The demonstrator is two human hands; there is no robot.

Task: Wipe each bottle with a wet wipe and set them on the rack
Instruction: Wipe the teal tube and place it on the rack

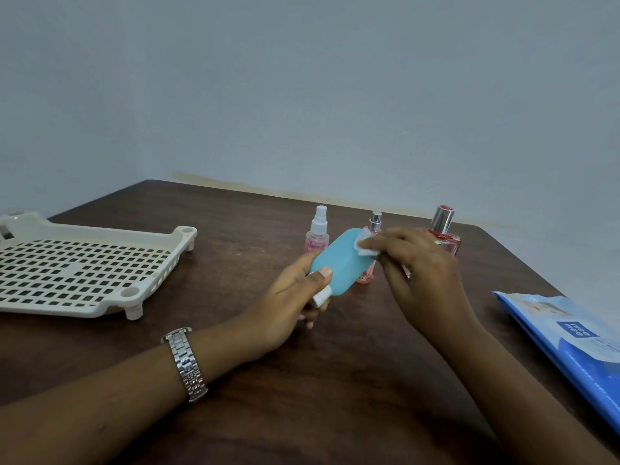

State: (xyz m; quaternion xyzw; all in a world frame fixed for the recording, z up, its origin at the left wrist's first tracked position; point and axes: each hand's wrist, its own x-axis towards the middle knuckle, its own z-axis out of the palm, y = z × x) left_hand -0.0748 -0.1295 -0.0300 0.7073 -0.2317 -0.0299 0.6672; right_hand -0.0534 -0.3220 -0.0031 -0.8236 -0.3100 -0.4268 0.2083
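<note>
My left hand (285, 307) grips a flat turquoise bottle (339, 263) by its white-capped lower end, tilted above the table's middle. My right hand (422, 270) pinches a small white wet wipe (365, 245) and presses it on the bottle's upper end. Behind the hands stand three more bottles: a clear spray bottle with pink contents (318, 234), a slim pink bottle with a silver nozzle (374, 224), partly hidden, and a red bottle with a silver cap (444, 229). The cream perforated rack (84, 266) lies at the left with no bottle on it.
A blue pack of wet wipes (570, 344) lies at the right edge of the brown table (302, 380). A plain wall rises just behind the table. A metal watch (186, 362) is on my left wrist.
</note>
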